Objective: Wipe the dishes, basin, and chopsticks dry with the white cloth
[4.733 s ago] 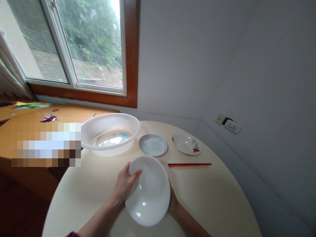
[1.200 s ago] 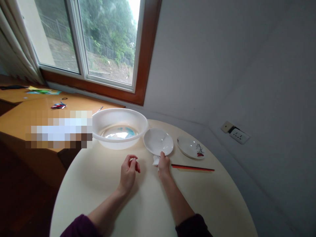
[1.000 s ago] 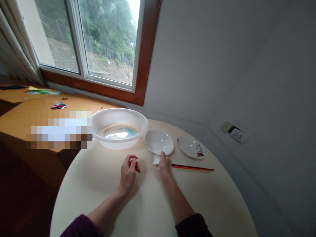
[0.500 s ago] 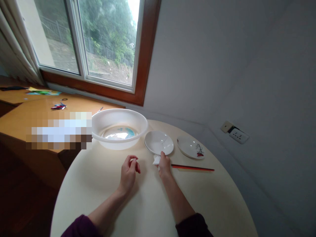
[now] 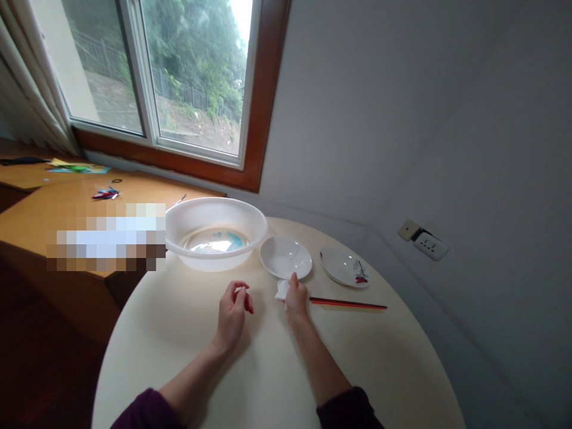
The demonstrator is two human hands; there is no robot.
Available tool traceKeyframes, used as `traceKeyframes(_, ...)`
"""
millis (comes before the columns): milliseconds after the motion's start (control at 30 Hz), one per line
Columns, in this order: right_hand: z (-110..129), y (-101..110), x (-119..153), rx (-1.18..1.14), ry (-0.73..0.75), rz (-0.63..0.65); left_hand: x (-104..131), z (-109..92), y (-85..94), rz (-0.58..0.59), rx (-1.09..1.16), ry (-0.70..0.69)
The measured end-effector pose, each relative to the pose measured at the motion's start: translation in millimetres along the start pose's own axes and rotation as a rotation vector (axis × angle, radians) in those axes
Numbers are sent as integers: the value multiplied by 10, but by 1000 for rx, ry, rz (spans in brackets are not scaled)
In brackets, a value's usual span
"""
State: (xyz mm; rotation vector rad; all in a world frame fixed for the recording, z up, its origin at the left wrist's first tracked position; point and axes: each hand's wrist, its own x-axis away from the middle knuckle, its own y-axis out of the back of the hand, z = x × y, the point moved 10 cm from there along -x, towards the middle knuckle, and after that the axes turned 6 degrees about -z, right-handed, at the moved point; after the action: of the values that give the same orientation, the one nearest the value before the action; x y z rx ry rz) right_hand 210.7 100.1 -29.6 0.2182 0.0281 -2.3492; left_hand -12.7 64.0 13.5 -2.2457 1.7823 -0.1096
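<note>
A shallow white bowl (image 5: 282, 256) stands near the middle of the round table, just beyond my right hand (image 5: 296, 298). My right thumb lies at its near rim, with the fingers closed beneath. A crumpled white tissue (image 5: 281, 290) pokes out of the same hand; it could be thin cloth. My left hand (image 5: 235, 302) hovers over or rests on the tabletop, loosely curled, with nothing visible in it. Right of the bowl are an oval plate (image 5: 342, 265) with a dark tree and red pattern, and red-and-black chopsticks (image 5: 348, 303).
A large translucent basin (image 5: 214, 262) with something bluish at its bottom stands behind my left hand. The round cream table (image 5: 250, 381) meets a wooden desk (image 5: 147, 186) with small items at left. A wall with a socket (image 5: 431, 245) rises at right.
Very little differs. The bowl and my right hand have shifted a few pixels left, much of it along with the whole view. My left hand keeps its place.
</note>
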Motion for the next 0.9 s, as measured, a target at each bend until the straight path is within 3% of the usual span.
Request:
traceKeyframes(667,-5,115,31,-110,-50,-109,5,-18,15,-5,-20,-1)
traceKeyframes(900,162,177,136,-82,28,-64,-24,2,31,-6,-34,-4)
